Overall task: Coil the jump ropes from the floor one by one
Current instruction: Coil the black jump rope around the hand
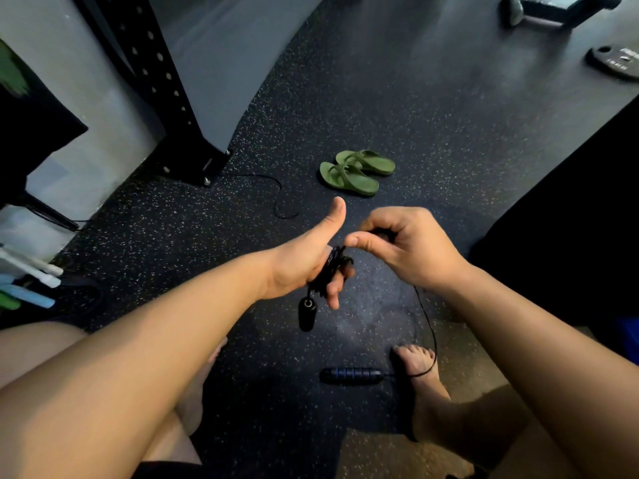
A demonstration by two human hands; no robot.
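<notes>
A thin black jump rope is wound in several loops around the fingers of my left hand, thumb up. One black handle dangles below that hand. My right hand pinches the rope just right of the coil. From it the cord drops down over my right foot to the other handle, dark with blue bands, lying on the floor. Another black cord lies on the floor further away, near the rack base.
Green sandals sit on the speckled rubber floor ahead. A black perforated rack post stands at left. A weight plate lies far right. Pale tubes are stacked at the left edge. My bare feet are below.
</notes>
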